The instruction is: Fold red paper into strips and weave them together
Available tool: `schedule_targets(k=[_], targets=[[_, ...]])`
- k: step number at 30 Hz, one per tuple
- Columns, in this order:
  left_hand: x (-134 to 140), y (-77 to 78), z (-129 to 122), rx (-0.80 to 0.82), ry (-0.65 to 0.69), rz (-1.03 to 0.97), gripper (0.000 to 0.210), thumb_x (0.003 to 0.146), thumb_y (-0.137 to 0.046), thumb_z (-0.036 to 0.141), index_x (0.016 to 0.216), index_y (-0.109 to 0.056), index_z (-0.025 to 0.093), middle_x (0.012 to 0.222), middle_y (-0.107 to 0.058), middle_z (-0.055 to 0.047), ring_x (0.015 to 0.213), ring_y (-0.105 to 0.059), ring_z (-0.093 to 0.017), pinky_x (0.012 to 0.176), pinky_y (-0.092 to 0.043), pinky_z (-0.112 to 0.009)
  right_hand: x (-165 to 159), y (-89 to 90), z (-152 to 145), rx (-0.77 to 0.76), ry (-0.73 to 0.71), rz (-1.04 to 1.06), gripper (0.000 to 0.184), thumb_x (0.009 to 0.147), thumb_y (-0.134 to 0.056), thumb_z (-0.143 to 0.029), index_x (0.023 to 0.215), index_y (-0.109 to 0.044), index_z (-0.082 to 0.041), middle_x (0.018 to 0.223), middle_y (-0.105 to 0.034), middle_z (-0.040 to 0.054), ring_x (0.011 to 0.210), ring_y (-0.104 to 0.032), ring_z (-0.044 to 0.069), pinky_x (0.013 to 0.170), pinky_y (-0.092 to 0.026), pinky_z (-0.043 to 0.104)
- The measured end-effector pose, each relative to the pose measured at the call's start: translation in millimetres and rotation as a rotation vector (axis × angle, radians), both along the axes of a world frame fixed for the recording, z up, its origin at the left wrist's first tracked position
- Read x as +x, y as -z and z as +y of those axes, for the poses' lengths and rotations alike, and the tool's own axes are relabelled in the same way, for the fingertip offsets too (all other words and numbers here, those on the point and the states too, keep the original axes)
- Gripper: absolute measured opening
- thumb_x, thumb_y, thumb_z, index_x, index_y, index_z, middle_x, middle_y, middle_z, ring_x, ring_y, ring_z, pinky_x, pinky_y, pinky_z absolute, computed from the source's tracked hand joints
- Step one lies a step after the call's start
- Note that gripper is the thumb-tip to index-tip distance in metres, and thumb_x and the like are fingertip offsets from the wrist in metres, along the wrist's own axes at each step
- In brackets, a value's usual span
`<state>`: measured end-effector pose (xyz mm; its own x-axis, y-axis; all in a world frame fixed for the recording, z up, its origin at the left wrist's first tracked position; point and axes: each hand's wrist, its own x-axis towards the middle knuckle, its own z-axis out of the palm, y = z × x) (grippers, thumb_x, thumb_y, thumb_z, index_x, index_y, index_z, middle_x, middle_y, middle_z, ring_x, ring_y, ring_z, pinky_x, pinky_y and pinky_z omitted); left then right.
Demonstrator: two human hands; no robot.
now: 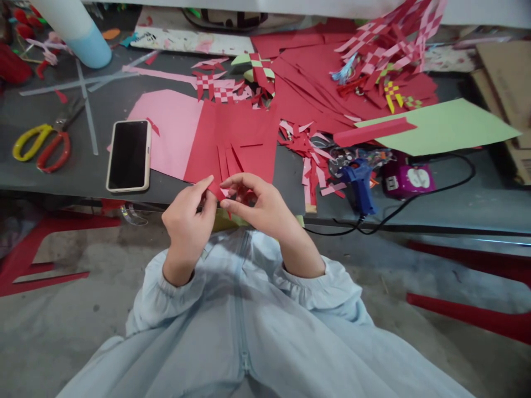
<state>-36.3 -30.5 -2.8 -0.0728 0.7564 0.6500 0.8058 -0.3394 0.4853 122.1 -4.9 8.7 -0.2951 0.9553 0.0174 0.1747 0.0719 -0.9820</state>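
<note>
Between my two hands, just over the table's front edge, is a small piece of folded red and pink paper. My left hand pinches its left side between thumb and fingers. My right hand is closed at the other side, thumb and fingertips on the pink end; the curled fingers hide part of it. Right behind the hands lie a red paper sheet with a few loose red strips on it and a pink sheet beside it.
A phone and scissors lie to the left. Red and pink paper scraps, a blue glue gun with a black cord, a purple box and a green sheet are on the right. Woven paper strips pile up behind.
</note>
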Motion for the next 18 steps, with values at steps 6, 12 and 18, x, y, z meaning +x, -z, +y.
schedule_targets(k=[6,12,18], targets=[[1,1.7,-2,-0.077,-0.026,-0.164,0.024,0.086,-0.058,0.013,0.101,-0.076,0.018,0.093,-0.080,-0.002,0.073,-0.074,-0.012,0.073,-0.060,-0.023,-2,8.6,0,0.050,-0.065,-0.014,0.017,0.080,-0.073,-0.035,0.078,-0.066,-0.020,0.088,-0.066,0.0032,0.077,-0.058,0.013,0.071,-0.047,0.029],[6,3.0,-3,-0.342,0.081,-0.651,0.016,0.090,-0.059,0.026,0.101,-0.069,0.020,0.089,-0.078,-0.001,0.059,-0.070,-0.010,0.062,-0.061,-0.023,7,9.6,1,-0.062,-0.063,0.093,0.019,0.083,-0.069,-0.037,0.077,-0.068,-0.019,0.104,-0.074,0.0073,0.095,-0.066,0.018,0.089,-0.048,0.033],[-9,9.0,4,-0.388,0.192,-0.427,0.030,0.090,-0.062,0.023,0.120,-0.063,0.020,0.096,-0.076,-0.003,0.082,-0.073,-0.015,0.080,-0.062,-0.029,32,8.4,11,-0.172,0.078,0.001,0.030,0.079,-0.071,-0.048,0.074,-0.069,-0.018,0.066,-0.064,-0.0008,0.062,-0.053,0.012,0.062,-0.041,0.027]])
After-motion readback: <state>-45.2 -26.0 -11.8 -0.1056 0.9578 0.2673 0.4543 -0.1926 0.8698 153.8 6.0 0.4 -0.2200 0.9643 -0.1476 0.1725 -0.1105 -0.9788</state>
